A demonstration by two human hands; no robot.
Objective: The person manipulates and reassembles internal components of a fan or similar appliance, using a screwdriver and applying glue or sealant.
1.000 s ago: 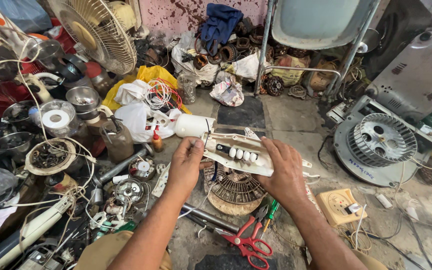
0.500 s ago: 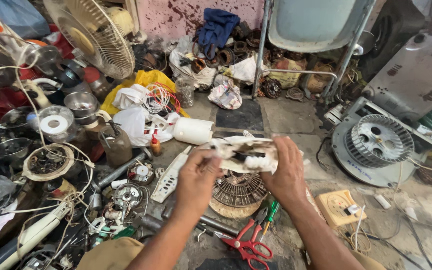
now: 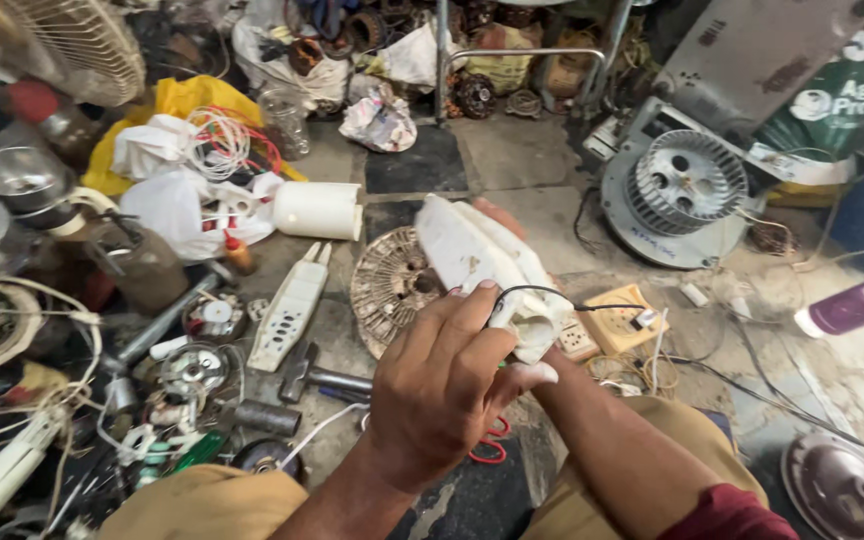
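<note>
your left hand (image 3: 442, 385) is closed around the near end of one white casing (image 3: 482, 260), its fingers (image 3: 467, 305) curled over the top edge. your right hand (image 3: 512, 225) is mostly hidden under the casing; only fingertips show at its far side and near end, so it seems to grip from below, though you cannot tell how tightly. one thin black wire (image 3: 562, 295) loops from the casing's near end toward 3 o'clock. the casing is held above the floor (image 3: 522, 160), just over one round grille (image 3: 392, 285). at 9 o'clock of the grille lies one white switch plate (image 3: 292, 305); at 11 o'clock lies one white cylinder (image 3: 319, 210). one hammer (image 3: 317, 378) lies at 7 o'clock. one yellow socket box (image 3: 622, 320) sits at 3 o'clock, one grey blower (image 3: 677, 190) at 1 o'clock.
</note>
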